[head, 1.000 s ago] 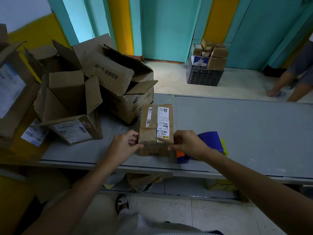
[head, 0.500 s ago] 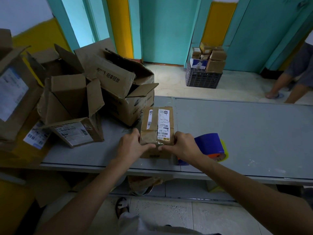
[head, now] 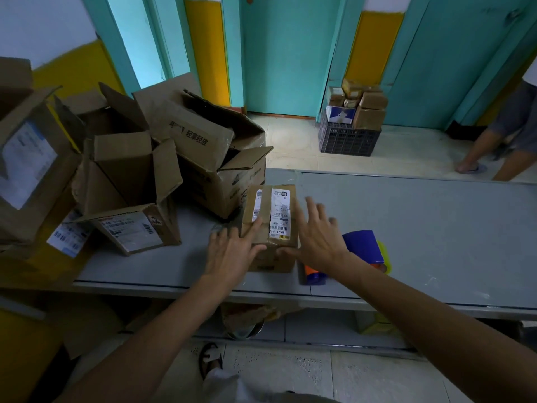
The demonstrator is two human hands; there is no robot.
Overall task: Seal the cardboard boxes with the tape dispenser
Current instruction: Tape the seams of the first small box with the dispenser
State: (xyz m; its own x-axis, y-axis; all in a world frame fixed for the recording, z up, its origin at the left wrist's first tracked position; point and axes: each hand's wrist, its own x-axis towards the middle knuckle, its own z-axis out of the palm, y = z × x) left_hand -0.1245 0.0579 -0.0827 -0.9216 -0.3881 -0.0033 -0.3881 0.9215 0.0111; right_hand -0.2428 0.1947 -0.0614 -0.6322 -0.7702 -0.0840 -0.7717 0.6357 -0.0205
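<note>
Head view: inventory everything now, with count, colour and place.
table: one, grey, centre.
small parcel: one, brown with white labels, near the table's front edge.
tape dispenser: one, blue with orange and yellow, right of the parcel.
open boxes: about four, brown, piled at the table's left end.
crate: one, black, on the floor beyond the table, holding brown packages.
bystander: one, legs only, far right.
left hand: open, fingers on the parcel's left top edge.
right hand: open, blurred, at the parcel's right side.

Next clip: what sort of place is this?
Probably a small parcel depot or courier pickup point. A labelled box sits on a grey counter beside a blue tape dispenser, opened cartons pile up at the left, and a black crate of parcels stands on the floor.
</note>
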